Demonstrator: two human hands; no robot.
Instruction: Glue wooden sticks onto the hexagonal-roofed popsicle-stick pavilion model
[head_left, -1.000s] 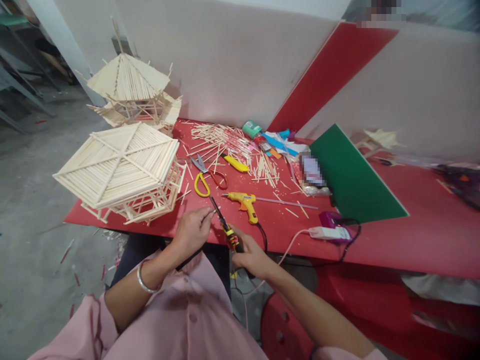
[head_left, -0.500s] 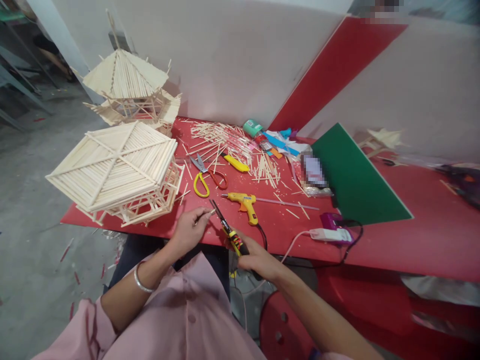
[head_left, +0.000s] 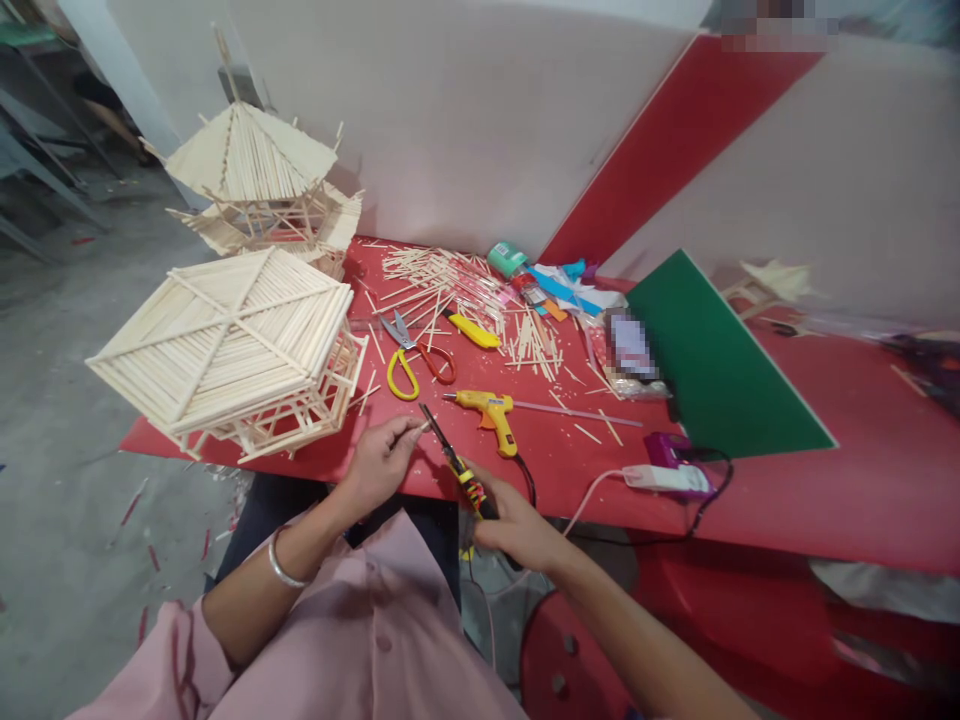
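At the near edge of the smooth red desk (head_left: 559,475): the left grip (head_left: 382,460) and the right grip (head_left: 517,525) are close together, with the work between them.
Thin pale wooden stick (head_left: 427,427): it is over the desk, with a short end showing from the left grip; its full length I cannot tell.
Left grip: thumb and forefinger are pinched on this stick.
Right grip: it is clenched around the slender black hand tool with yellow and red parts (head_left: 468,482).
Tool tips: they are two dark slim points, directed away from the person, beside the stick; whether they touch it, I cannot tell.
Step in hand: it seems to be the working of the stick's end with the tool, perhaps a trimming.
Next move: in my judgement, it calls for a firm pinch on the stick, the tips aligned to its end, and a controlled squeeze by the right grip.
Yellow plastic glue gun (head_left: 495,418): it lies untouched on the desk, beyond the tool.
Metal scissors with one yellow and one red handle (head_left: 400,334): they rest to the left of the glue gun.
Hexagonal model of pale sticks (head_left: 232,315): it stands at the left end of the desk, apart from the left grip.
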